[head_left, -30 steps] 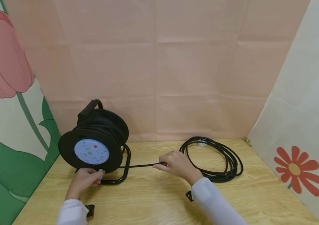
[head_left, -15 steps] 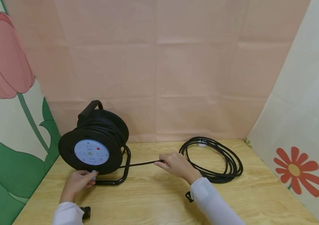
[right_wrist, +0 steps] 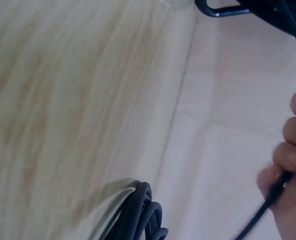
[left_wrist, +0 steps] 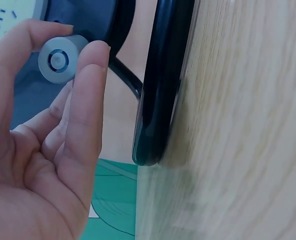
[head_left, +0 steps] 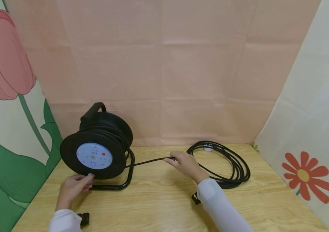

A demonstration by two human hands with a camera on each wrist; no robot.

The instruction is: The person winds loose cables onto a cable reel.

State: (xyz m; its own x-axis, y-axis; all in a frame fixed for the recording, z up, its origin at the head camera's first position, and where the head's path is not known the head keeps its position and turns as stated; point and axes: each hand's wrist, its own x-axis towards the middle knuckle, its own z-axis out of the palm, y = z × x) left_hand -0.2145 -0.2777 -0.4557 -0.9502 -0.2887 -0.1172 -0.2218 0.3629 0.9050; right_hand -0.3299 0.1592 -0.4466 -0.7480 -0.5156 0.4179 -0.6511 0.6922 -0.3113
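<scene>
A black cable reel with a pale blue socket panel stands at the left of the table in the head view. My left hand pinches a grey crank knob low on the reel's face between thumb and fingers. Black cable runs from the reel, past its tubular stand, to my right hand. The right fingers curl round the cable, as the right wrist view also shows. Behind that hand the cable lies in a loose coil on the table.
A white tag or plug part shows at the back of the coil. The wooden table meets a pink backdrop. Side panels carry a printed tulip and a red flower.
My left hand has carried the knob leftward along the bottom of the reel, and the panel's red dot has turned clockwise. The right hand has risen slightly and shifted right, holding the cable.
</scene>
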